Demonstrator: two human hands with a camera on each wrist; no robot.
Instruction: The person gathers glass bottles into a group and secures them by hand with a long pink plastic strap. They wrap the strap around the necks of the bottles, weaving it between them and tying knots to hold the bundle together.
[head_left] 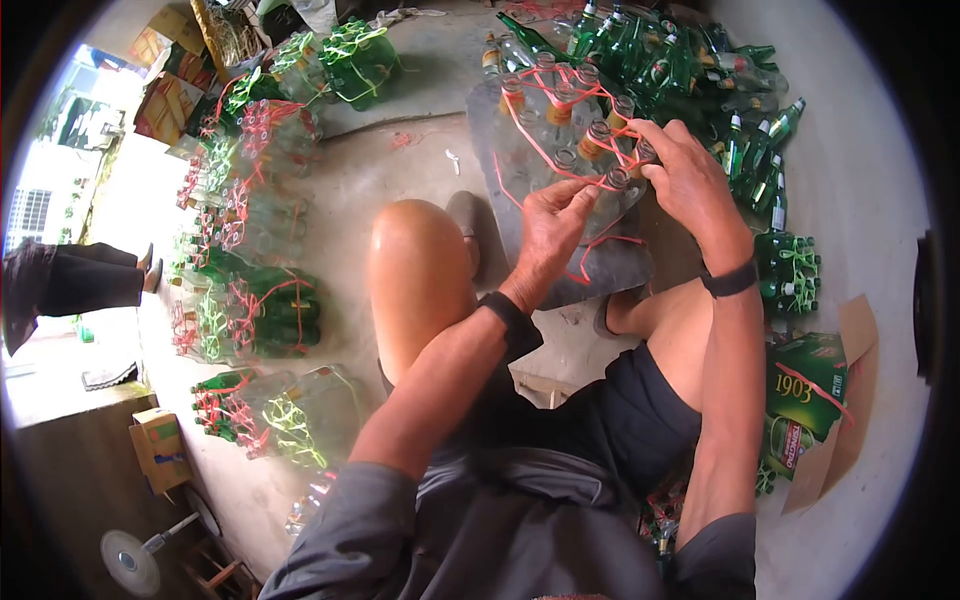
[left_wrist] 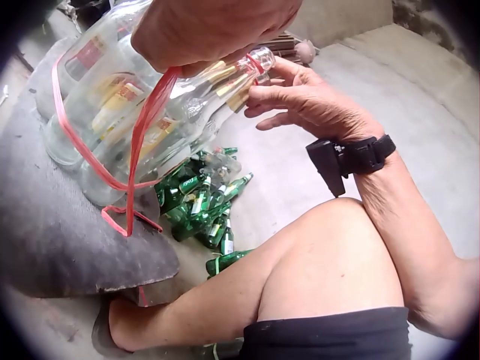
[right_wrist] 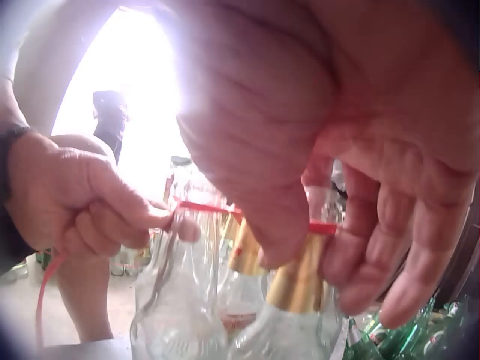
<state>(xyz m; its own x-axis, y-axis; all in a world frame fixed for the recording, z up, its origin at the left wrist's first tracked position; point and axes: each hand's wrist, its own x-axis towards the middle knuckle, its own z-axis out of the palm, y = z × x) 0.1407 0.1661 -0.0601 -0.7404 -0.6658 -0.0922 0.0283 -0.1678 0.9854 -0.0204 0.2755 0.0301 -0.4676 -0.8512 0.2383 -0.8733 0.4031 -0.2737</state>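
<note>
A cluster of clear glass bottles (left_wrist: pixel 112 112) stands on a dark grey slab (head_left: pixel 620 268), a red plastic string (head_left: pixel 536 142) looped round their necks. My left hand (head_left: pixel 553 225) pinches the string at the neck of the nearest bottle (head_left: pixel 612 190). From there the string's loose tail (left_wrist: pixel 141 142) hangs down the bottles' side. My right hand (head_left: pixel 690 180) holds the neck of a bottle with gold foil (right_wrist: pixel 296 281) at the cluster's right edge, thumb on one side and fingers on the other. The red string passes across that neck.
Loose green bottles (head_left: pixel 650 65) lie heaped behind and right of the slab. Tied bottle bundles (head_left: pixel 285 310) line the floor on the left. An open carton (head_left: pixel 850 400) stands at right, a fan (head_left: pixel 130 562) at lower left. Another person's legs (head_left: pixel 95 275) show at the doorway.
</note>
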